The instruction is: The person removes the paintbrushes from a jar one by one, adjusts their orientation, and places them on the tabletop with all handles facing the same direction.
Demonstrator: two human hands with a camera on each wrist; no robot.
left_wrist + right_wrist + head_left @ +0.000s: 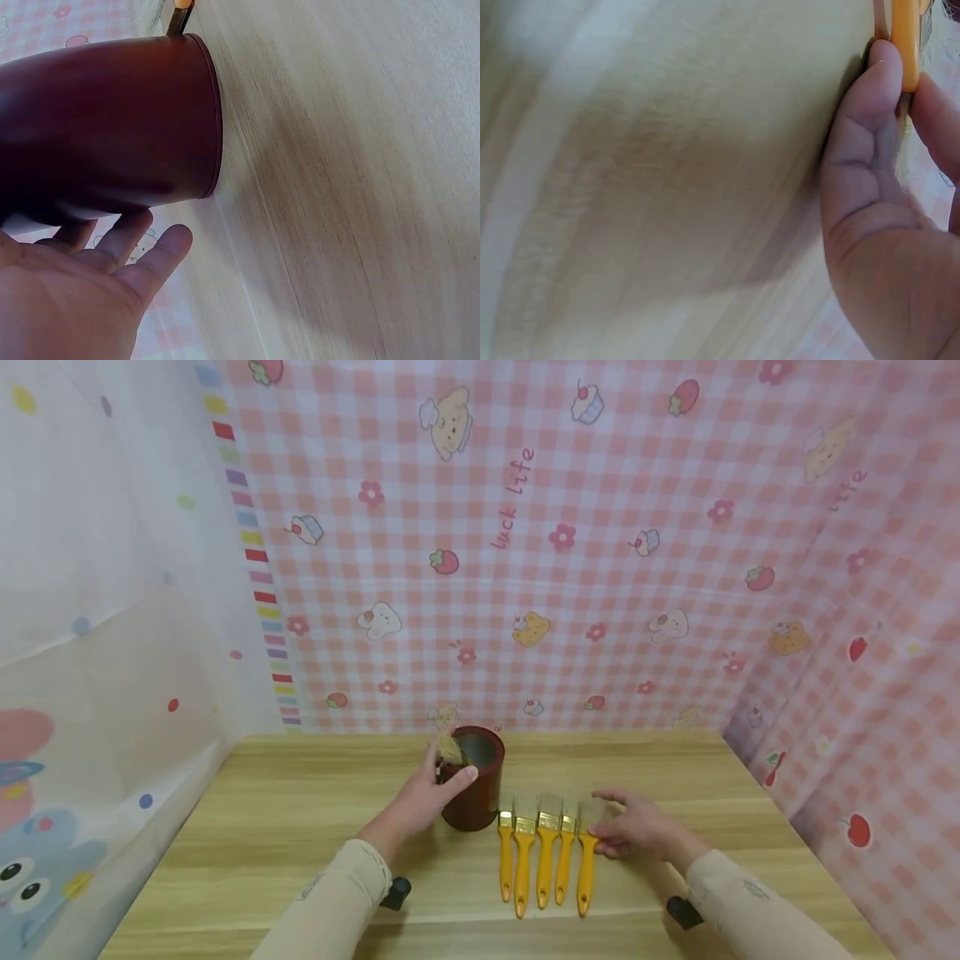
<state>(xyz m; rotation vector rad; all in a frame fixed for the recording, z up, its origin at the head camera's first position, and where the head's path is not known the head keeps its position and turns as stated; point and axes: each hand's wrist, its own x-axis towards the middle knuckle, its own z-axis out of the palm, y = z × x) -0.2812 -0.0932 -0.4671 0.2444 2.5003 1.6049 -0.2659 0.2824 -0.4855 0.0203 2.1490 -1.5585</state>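
A dark red, open-topped cylindrical cup stands upright on the table. My left hand holds it from the left, thumb over the front below the rim and fingers along the far side; the left wrist view shows fingertips against its wall. A tan tuft shows at the rim's left side. Right of the cup, several flat paintbrushes with yellow handles lie in a row, bristles away from me. My right hand pinches the rightmost paintbrush near its metal band; in the right wrist view thumb and finger flank its handle.
The wood-grain table reaches back to a pink checked cloth. White printed cloth hangs at the left, and more pink cloth at the right. Black wrist fittings show below the sleeves.
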